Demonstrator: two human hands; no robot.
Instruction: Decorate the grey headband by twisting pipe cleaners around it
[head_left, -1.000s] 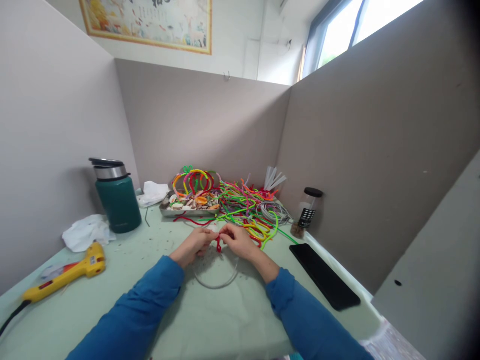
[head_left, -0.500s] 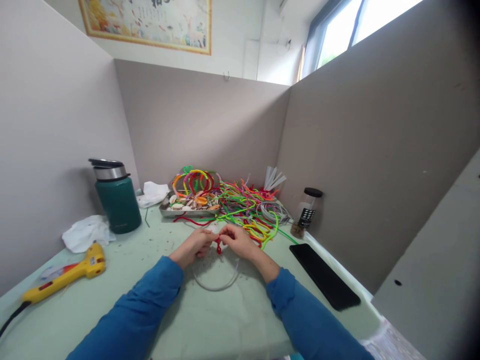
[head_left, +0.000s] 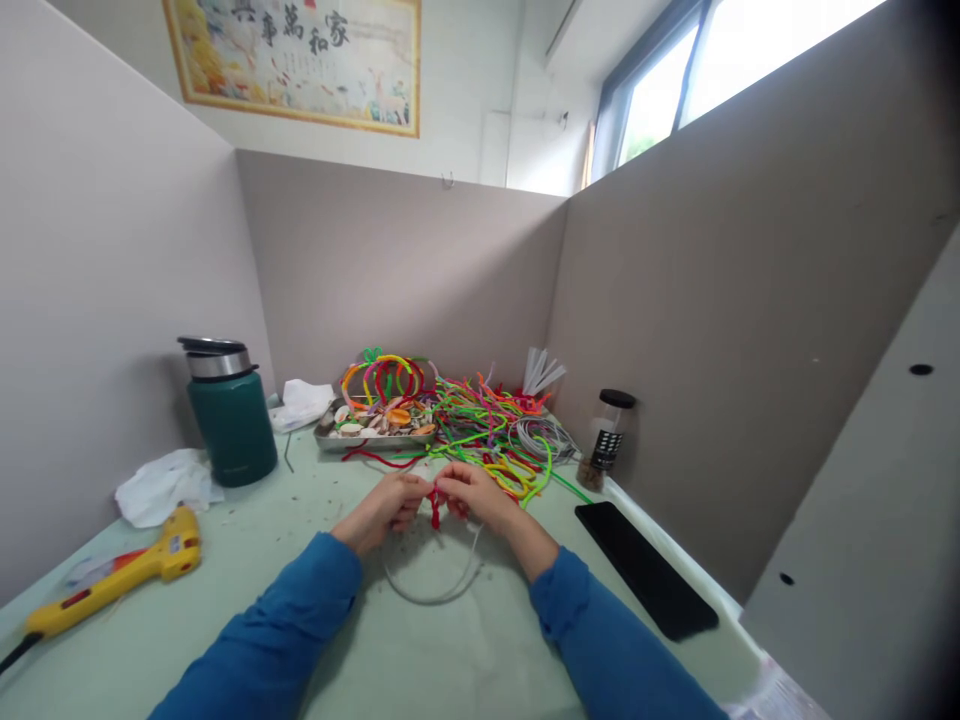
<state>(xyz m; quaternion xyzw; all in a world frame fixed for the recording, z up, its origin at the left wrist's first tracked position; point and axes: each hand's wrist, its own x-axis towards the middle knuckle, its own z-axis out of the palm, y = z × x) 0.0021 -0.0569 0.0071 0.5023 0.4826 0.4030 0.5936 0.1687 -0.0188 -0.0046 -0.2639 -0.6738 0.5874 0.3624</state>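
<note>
My left hand [head_left: 389,508] and my right hand [head_left: 478,496] meet at the middle of the table, fingertips pinched together. Between them they grip a red pipe cleaner [head_left: 435,512], whose twisted end hangs down below the fingers. A grey-white hoop [head_left: 433,602] curves beneath and toward me from under both hands; its far side is hidden by them. Whether the pipe cleaner is wound onto the hoop I cannot tell.
Behind my hands are a metal tray [head_left: 375,442] of shell-like pieces and a heap of colourful pipe cleaners [head_left: 487,420]. At left stand a green bottle [head_left: 232,425] and a yellow glue gun [head_left: 120,585]. At right are a black-lidded jar [head_left: 606,440] and a black phone [head_left: 645,570].
The view has tilted up slightly, so everything sits lower. Both hands keep their pinch, and a little more of the red pipe cleaner hangs below them.
</note>
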